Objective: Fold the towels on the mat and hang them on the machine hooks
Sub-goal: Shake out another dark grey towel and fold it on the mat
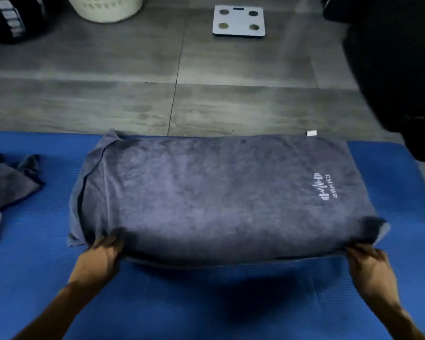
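Observation:
A grey towel with a white logo near its right end lies doubled over on the blue mat. My left hand grips the towel's near left corner. My right hand grips the near right corner. The near edge is lifted a little off the mat between my hands. A white tag shows at the far right corner. At the mat's left edge lies a second grey towel, crumpled.
Grey tiled floor lies beyond the mat. A white bathroom scale sits at the back, a cream laundry basket at the back left. Dark machine parts stand at the right, and a dark object fills the far left corner.

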